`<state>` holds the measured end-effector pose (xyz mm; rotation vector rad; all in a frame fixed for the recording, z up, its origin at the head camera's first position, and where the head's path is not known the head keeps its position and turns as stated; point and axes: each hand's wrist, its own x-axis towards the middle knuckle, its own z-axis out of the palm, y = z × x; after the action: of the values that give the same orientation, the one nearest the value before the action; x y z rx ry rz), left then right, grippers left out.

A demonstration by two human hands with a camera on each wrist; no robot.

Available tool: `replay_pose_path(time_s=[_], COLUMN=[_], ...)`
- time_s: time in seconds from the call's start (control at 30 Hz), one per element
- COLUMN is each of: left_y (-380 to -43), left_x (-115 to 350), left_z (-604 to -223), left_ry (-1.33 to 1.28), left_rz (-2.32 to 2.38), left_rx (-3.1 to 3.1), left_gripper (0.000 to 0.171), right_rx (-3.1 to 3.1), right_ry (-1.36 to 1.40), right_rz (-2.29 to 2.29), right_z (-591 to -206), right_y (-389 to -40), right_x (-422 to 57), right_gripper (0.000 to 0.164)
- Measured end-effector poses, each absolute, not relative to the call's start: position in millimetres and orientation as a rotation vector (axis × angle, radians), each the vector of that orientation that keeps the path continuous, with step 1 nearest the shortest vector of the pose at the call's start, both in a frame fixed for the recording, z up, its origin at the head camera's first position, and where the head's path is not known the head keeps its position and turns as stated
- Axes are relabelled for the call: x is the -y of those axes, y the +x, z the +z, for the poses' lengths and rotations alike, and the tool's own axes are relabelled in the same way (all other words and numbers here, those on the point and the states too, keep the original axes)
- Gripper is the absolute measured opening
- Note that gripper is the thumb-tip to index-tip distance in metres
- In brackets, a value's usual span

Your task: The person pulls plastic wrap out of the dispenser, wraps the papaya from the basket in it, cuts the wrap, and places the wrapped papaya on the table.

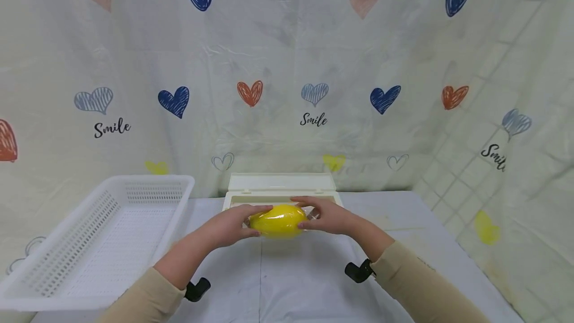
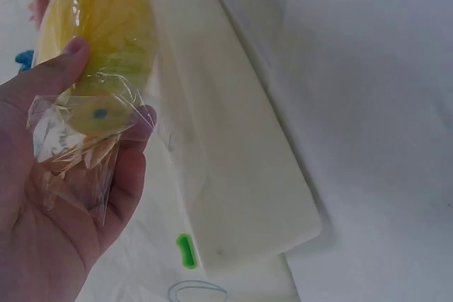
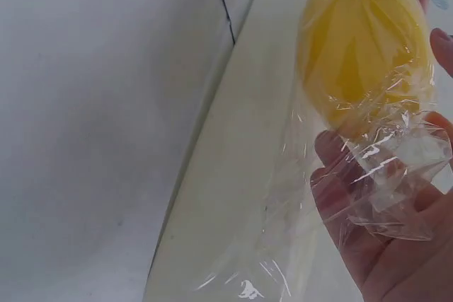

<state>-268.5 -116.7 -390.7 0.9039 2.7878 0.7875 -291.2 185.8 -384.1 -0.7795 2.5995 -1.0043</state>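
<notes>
A yellow oval fruit (image 1: 279, 221) in loose clear plastic wrap is held up between both hands, just in front of an open white box (image 1: 227, 201). My left hand (image 1: 234, 224) grips its left end; in the left wrist view the thumb lies on the fruit (image 2: 117, 15) and fingers curl beneath. My right hand (image 1: 329, 216) holds the opposite end, where the right wrist view shows the crinkled wrap (image 3: 396, 167) across the palm and fingers. The fruit and hands hide part of the box's inside.
A large white perforated basket (image 1: 177, 213) stands on the left of the white-covered table (image 1: 309, 283). The box's raised lid (image 1: 282, 181) is near the back curtain (image 1: 278, 148), printed with hearts. Small black devices are on both wrists.
</notes>
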Motion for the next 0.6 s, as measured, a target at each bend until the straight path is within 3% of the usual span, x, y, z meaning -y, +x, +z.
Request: replay_pose_path(time_s=[0.17, 0.37, 0.6], left_y=[-277.4, -285.8, -290.0], left_x=[121.7, 127.2, 125.4], left_z=[-401.6, -403.1, -400.5], left_ry=[0.875, 0.860, 0.847], left_rz=[0.827, 0.873, 0.937], left_rx=[-2.748, -2.683, -2.608], left_gripper=[0.066, 0.067, 0.067], right_rx=[-2.754, -2.980, -3.091], right_ry=[-0.817, -1.081, -1.351], right_rz=[-0.960, -0.497, -0.388], right_z=[-389.3, -400.0, -413.9], right_y=[-284.3, -278.3, -283.3], right_x=[-184.6, -178.9, -178.3], right_gripper=[0.076, 0.090, 0.082])
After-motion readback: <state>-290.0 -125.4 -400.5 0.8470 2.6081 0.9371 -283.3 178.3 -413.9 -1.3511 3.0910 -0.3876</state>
